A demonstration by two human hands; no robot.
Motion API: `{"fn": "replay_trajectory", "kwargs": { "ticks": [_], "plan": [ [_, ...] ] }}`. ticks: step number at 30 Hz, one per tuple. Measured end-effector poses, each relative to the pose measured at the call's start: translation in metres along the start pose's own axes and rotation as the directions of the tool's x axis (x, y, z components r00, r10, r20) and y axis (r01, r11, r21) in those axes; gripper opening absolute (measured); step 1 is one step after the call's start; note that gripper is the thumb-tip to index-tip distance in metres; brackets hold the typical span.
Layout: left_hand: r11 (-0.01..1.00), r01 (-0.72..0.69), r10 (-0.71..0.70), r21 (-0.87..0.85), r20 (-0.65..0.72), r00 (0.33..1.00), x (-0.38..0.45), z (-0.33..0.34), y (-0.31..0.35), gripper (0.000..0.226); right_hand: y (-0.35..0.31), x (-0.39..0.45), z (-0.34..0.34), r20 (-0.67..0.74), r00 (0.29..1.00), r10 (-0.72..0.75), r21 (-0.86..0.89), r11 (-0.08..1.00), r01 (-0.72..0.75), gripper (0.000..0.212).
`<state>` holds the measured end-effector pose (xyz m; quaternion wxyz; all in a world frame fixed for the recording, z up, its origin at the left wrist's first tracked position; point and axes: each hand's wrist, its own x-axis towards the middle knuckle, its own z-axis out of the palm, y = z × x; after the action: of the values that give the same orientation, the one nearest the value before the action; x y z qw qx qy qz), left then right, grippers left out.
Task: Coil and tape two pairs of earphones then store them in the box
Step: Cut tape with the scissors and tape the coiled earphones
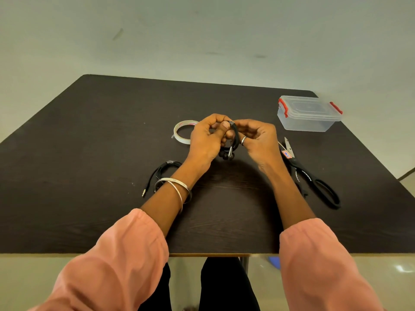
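Two hands, left hand (203, 140) and right hand (258, 140), pinch one coiled earphone (233, 142), fingers hiding most of it. Left of it, the tape roll (179, 133) sits partly hidden.

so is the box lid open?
No, the box sits shut on the table, lid on and both red clips down.

Left hand (205, 136): raised above mid-counter, fingers curled, thumb tip pressed toward the right hand.
Right hand (258, 139): opposite, fingers curled inward, fingertips meeting the left; ring on one finger.
Wrists: left wears two metal bangles.
Forearms: both extended from the near edge, converging; pink sleeves pushed up.
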<state>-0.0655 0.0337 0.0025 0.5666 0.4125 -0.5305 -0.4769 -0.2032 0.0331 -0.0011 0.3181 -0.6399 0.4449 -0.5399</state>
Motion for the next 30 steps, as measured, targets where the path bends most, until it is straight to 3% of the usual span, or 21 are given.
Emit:
{"fn": "replay_trajectory", "kwargs": {
  "ticks": [11,24,30],
  "plan": [
    [1.000,-0.016,0.017,0.003,-0.028,0.999,0.001,-0.001,0.000,0.014,0.005,0.002,-0.003,-0.129,0.991,-0.037,-0.027,0.999,0.034,0.028],
    [0.976,0.198,-0.196,-0.090,0.031,0.980,0.007,-0.012,0.000,0.018,0.002,0.001,-0.007,-0.107,0.981,-0.163,-0.132,0.980,0.148,0.020],
    [0.952,0.247,-0.238,-0.179,0.072,0.969,0.009,-0.012,0.000,0.012,-0.001,0.001,-0.006,-0.110,0.989,-0.099,-0.008,0.995,0.098,0.022]
  ]
}}
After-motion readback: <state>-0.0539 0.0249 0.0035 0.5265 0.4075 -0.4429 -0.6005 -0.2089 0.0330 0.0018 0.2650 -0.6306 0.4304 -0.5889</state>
